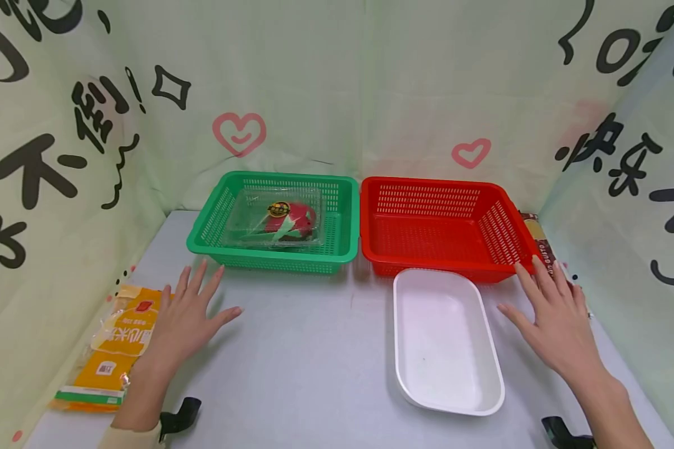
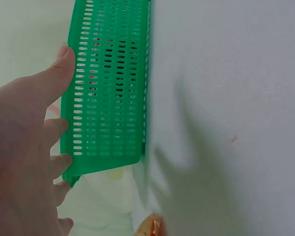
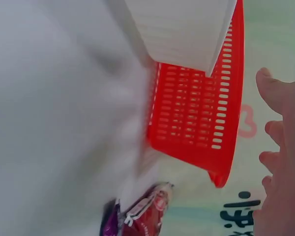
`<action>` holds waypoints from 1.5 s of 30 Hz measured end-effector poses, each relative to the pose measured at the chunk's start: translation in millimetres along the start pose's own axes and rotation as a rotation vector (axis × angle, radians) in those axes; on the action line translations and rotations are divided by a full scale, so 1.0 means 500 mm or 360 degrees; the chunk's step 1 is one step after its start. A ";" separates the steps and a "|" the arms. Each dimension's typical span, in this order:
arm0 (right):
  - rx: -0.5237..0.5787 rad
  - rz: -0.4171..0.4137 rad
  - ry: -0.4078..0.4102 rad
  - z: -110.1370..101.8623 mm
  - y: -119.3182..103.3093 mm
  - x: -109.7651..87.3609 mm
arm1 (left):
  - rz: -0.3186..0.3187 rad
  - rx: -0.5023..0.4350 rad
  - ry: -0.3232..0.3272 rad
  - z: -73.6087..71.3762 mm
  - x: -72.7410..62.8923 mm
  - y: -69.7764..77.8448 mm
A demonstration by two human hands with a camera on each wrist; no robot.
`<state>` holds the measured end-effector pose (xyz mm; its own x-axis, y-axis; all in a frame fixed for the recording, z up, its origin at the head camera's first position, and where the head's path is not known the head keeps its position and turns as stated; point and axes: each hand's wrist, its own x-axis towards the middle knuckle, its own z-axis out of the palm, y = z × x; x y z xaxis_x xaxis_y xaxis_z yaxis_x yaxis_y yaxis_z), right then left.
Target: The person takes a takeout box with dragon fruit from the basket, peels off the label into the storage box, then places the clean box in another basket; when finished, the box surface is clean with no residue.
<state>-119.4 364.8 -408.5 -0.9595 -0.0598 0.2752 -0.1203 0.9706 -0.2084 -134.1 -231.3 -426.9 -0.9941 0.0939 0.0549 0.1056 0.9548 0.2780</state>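
The tabletop (image 1: 314, 355) bears a green basket (image 1: 275, 260), red basket (image 1: 427, 237) and white tray (image 1: 446, 349). An orange bag (image 1: 109, 358) and brown packet (image 1: 541, 245) flank these

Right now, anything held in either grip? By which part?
Nothing is held: the left grip is spread near the orange bag, the right grip spread near the white tray.

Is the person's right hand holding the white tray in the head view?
No: the right hand has its fingers spread and lies to the right of the white tray, with tabletop showing between them.
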 end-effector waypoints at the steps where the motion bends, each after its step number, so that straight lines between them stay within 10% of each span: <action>1: 0.0006 -0.0013 0.0002 -0.001 -0.003 0.004 | -0.0003 -0.0003 -0.0001 0.001 0.001 -0.001; 25: 0.0242 -0.0259 -0.0048 -0.022 -0.107 0.141 | -0.0038 -0.0316 0.0018 0.033 0.037 0.006; 45: 0.0448 -0.0336 -0.0228 0.026 -0.219 0.238 | -0.0378 -0.1173 -0.0270 0.032 0.066 0.019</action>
<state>-223.5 248.3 -365.0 -0.9295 -0.3032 0.2098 -0.3655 0.8326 -0.4161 -166.3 -214.6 -437.6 -0.9764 0.0095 -0.2158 -0.1785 0.5276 0.8305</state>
